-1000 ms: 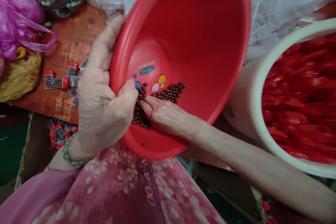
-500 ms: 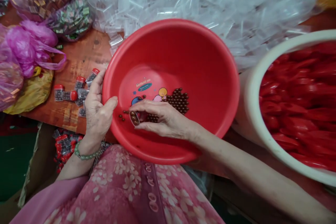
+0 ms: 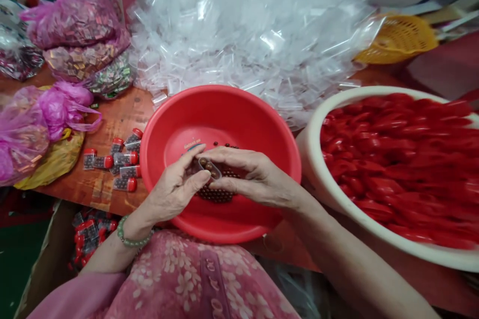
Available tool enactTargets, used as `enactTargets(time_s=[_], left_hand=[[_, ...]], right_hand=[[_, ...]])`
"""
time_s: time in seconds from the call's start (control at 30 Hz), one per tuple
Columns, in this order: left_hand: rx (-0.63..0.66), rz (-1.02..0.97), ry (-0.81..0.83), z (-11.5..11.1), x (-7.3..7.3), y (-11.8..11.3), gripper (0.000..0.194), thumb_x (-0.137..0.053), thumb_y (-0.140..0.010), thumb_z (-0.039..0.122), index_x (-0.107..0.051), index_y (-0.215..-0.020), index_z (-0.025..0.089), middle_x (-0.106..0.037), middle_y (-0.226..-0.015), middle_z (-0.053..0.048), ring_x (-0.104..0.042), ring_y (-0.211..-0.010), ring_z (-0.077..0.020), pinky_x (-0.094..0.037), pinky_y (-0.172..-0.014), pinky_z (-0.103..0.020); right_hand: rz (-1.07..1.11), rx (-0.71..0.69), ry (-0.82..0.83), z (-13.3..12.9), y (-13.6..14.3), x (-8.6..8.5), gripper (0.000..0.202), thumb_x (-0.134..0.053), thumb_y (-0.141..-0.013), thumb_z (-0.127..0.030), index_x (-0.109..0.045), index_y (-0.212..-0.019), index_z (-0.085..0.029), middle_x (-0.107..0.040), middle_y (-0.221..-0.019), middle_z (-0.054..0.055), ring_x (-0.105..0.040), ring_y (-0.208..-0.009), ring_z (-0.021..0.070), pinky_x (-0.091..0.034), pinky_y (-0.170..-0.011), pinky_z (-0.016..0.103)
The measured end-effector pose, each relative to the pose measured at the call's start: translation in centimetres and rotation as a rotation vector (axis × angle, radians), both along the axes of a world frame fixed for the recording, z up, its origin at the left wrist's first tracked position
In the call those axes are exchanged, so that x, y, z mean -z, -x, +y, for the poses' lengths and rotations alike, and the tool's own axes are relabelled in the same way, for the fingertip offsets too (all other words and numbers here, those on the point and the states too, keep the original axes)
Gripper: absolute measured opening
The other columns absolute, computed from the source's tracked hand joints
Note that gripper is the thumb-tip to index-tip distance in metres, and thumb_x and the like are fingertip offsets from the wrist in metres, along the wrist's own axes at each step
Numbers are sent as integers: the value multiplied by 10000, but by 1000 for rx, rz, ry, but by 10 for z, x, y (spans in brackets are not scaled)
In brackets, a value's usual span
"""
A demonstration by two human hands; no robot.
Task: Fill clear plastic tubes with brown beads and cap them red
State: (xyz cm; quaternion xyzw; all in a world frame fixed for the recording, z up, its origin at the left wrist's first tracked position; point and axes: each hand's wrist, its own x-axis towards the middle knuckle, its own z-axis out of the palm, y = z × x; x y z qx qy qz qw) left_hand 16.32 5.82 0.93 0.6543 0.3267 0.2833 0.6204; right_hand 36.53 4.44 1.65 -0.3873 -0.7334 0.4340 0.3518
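Over the red basin (image 3: 269, 124), a small clear plastic container (image 3: 210, 168) sits between my two hands, its open mouth facing up toward me with brown round balls inside. My right hand (image 3: 258, 174) grips it between thumb and fingers from the right. My left hand (image 3: 175, 189) closes on its left side, thumb and index finger at the rim. Loose brown balls (image 3: 217, 194) lie on the basin floor, partly hidden behind my hands.
Filled small containers with red caps (image 3: 125, 158) lie left of the basin; more fill a cardboard box (image 3: 48, 249) below. A white tub (image 3: 314, 159) of red plastic pieces stands right. Behind are a heap of clear containers (image 3: 254, 60), pink bags (image 3: 75, 20) and a yellow basket (image 3: 404, 40).
My left hand has left the basin's rim and come to the small container. My right hand has lifted it from the balls. The basin sits farther toward me, and the view has tilted up.
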Motion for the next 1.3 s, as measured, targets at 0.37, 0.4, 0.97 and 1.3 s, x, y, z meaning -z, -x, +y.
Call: enactTargets(time_s=[0.37,0.4,0.97,1.3], left_hand=[[52,-134,191,-6,7,-10,395,-567,-935,354,-641,-1256,136,-714,-1205,-123,-682,-1061,-227,-534,-969,-383],[75,-150,210,-6,6,-10,396,-562,-937,352,-632,-1264,139,-709,-1208,-120,-677,-1056,-223,-530,-963,-378],[137,-303,423,-3,15,-16,343,-660,-878,341,-636,-1182,183,-685,-1066,-59,-647,-963,-170,-523,-915,-320],[151,-374,500,-1,22,-15,496,-752,-785,305,-619,-1248,185,-669,-1256,-105,-614,-1196,-258,-446,-1069,-433]], right_hand=[[-3,142,-131,-12,-10,-7,324,-721,-862,-294,-672,-1175,-228,-699,-912,20,-651,-768,110,-539,-700,222],[1,125,-151,-11,-11,-8,332,-722,-861,-289,-669,-1184,-236,-689,-910,16,-646,-773,108,-538,-705,222],[144,262,-31,-18,-9,-1,148,-804,-763,-208,-710,-876,-226,-636,-754,-19,-591,-668,101,-485,-610,237],[63,161,83,-12,-12,1,312,-829,-741,-285,-681,-1012,-243,-667,-853,-20,-612,-737,111,-500,-660,238]])
